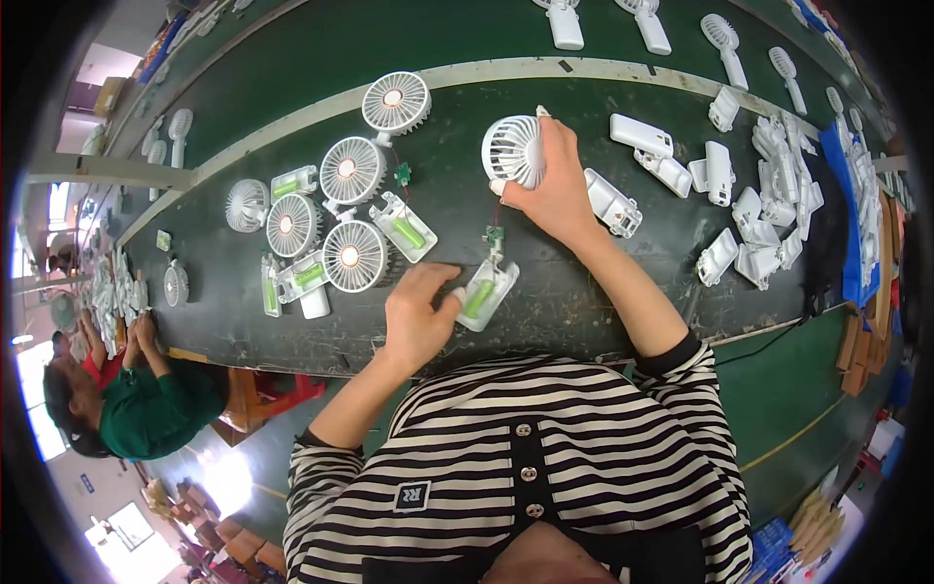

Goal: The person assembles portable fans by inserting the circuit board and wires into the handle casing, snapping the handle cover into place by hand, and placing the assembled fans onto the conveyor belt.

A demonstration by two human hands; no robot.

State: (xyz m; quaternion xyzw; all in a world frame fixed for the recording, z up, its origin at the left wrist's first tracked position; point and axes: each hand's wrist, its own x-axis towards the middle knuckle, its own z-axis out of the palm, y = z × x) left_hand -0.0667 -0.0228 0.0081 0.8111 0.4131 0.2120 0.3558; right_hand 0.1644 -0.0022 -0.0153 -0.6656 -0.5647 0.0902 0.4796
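My right hand (559, 185) is closed around a white fan head (513, 153), with pale covers on the fingertips and thumb tip. Thin wires run down from this head to a small green circuit board (494, 235). Below the board lies an open white handle shell (500, 301) with a green battery (478, 298) inside. My left hand (418, 316) has its fingers bent and its thumb at the left edge of that shell, seemingly pinching it; the exact contact is partly hidden.
Left of my hands sit several fan heads (354, 256) wired to battery-filled shells (407, 230). White handle parts (642, 135) and a pile of shells (778, 185) lie right, beside a blue bin (856, 224). Finished-looking fans (722, 44) stand beyond a pale rail (486, 71). A co-worker (146, 409) works far left.
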